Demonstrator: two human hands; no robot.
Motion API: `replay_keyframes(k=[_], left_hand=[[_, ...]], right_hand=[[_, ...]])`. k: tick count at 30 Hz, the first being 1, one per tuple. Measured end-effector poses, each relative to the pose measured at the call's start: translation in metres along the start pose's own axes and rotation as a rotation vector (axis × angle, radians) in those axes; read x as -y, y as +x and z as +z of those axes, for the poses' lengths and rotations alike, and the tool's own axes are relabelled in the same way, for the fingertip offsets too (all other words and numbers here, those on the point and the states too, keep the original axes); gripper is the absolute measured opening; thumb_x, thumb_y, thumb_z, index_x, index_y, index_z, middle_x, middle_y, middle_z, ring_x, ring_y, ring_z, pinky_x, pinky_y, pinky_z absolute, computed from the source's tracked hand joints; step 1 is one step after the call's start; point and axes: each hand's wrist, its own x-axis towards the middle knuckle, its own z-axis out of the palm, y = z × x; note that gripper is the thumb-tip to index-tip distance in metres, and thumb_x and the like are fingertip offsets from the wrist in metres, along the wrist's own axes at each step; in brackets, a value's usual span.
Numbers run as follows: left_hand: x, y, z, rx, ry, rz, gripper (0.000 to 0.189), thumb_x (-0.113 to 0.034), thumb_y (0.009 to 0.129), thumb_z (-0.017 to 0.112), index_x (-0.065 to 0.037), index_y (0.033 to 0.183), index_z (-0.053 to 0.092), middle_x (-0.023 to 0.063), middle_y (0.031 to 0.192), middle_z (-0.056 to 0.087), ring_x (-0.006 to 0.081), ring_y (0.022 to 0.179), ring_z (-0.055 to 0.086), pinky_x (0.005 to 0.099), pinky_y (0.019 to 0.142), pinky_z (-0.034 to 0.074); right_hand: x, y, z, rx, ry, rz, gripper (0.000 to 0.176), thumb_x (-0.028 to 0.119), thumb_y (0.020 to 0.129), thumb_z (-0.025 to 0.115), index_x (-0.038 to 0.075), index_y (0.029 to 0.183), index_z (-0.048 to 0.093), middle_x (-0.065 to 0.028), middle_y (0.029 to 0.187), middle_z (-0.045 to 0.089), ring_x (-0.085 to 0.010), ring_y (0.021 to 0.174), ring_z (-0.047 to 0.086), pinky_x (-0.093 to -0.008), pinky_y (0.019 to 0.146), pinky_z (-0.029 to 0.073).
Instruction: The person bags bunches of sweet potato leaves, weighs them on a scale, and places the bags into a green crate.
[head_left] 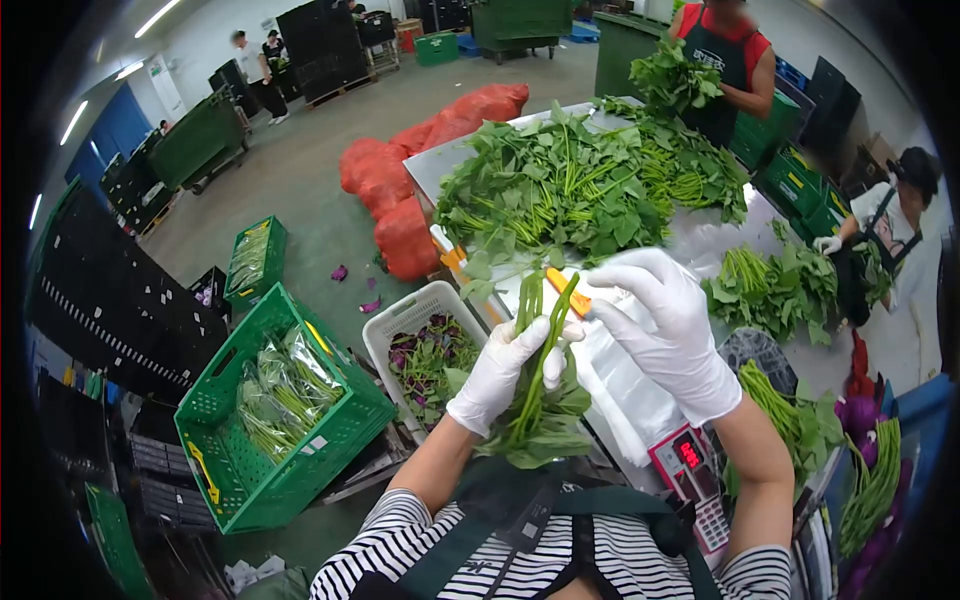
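My left hand (510, 372), in a white glove, is closed round a small bunch of leafy greens (531, 408). Its long green stems point up and away from me, and the leaves hang down near my apron. My right hand (660, 325), also gloved, is just right of the stem tips with its fingers apart and curved, gripping nothing that I can see. An orange object (569, 293), perhaps a handle, shows between the hands. Below my right hand lie clear plastic bags (622, 405). A red digital scale (690, 480) with a lit display sits beside my right forearm.
A large heap of leafy greens (590, 185) covers the metal table ahead. A white basket (425, 300) holds trimmings; a green crate (225, 450) holds bagged greens. Red sacks (405, 220) stand left of the table. One co-worker (725, 70) holds greens opposite; another (900, 215) works at right.
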Motion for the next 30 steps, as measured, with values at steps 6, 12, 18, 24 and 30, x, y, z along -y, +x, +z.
replay_keyframes(k=[6, 12, 18, 24, 30], left_hand=[[-0.003, -0.015, -0.028, -0.066, 0.239, 0.062, 0.025, -0.019, 0.096, 0.052, 0.000, 0.107, 0.063, -0.0006, 0.067, 0.057, 0.0042, 0.061, 0.050, 0.0213, 0.060, 0.042], [-0.021, -0.024, -0.073, -0.113, 0.466, 0.140, 0.028, -0.020, 0.090, 0.061, 0.001, 0.109, 0.061, 0.0003, 0.076, 0.061, 0.0075, 0.067, 0.056, 0.0231, 0.064, 0.046], [-0.024, -0.016, -0.095, -0.123, 0.644, 0.236, 0.028, -0.021, 0.088, 0.063, -0.002, 0.109, 0.062, 0.0031, 0.074, 0.061, 0.0093, 0.067, 0.059, 0.0243, 0.063, 0.046], [-0.028, -0.001, -0.100, -0.250, 1.094, 0.495, 0.026, -0.013, 0.075, 0.065, -0.007, 0.100, 0.065, 0.0121, 0.078, 0.064, 0.0325, 0.072, 0.059, 0.0396, 0.066, 0.047], [-0.030, -0.007, -0.101, -0.259, 1.202, 0.543, 0.028, -0.009, 0.072, 0.067, -0.009, 0.101, 0.066, 0.0109, 0.080, 0.065, 0.0305, 0.073, 0.060, 0.0382, 0.067, 0.047]], right_hand=[[0.012, 0.015, 0.048, 0.082, -0.159, -0.112, 0.023, 0.019, 0.068, 0.073, 0.012, 0.087, 0.064, -0.0052, 0.092, 0.059, -0.0272, 0.093, 0.057, -0.0371, 0.079, 0.044], [0.022, 0.024, 0.091, 0.049, -0.101, -0.129, 0.018, 0.019, 0.067, 0.074, 0.013, 0.079, 0.063, -0.0031, 0.087, 0.059, -0.0247, 0.086, 0.057, -0.0370, 0.072, 0.043], [0.019, 0.036, 0.114, 0.072, -0.064, -0.112, 0.018, 0.010, 0.065, 0.072, 0.012, 0.076, 0.058, -0.0026, 0.085, 0.059, -0.0248, 0.084, 0.057, -0.0367, 0.075, 0.042], [0.002, 0.033, 0.124, -0.022, -0.203, -0.051, 0.020, 0.004, 0.063, 0.069, 0.011, 0.074, 0.054, -0.0039, 0.083, 0.058, -0.0256, 0.083, 0.057, -0.0370, 0.078, 0.041], [-0.044, 0.023, 0.100, -0.032, -0.217, 0.222, 0.019, 0.007, 0.069, 0.070, 0.011, 0.085, 0.060, -0.0057, 0.090, 0.061, -0.0267, 0.086, 0.058, -0.0359, 0.076, 0.044]])
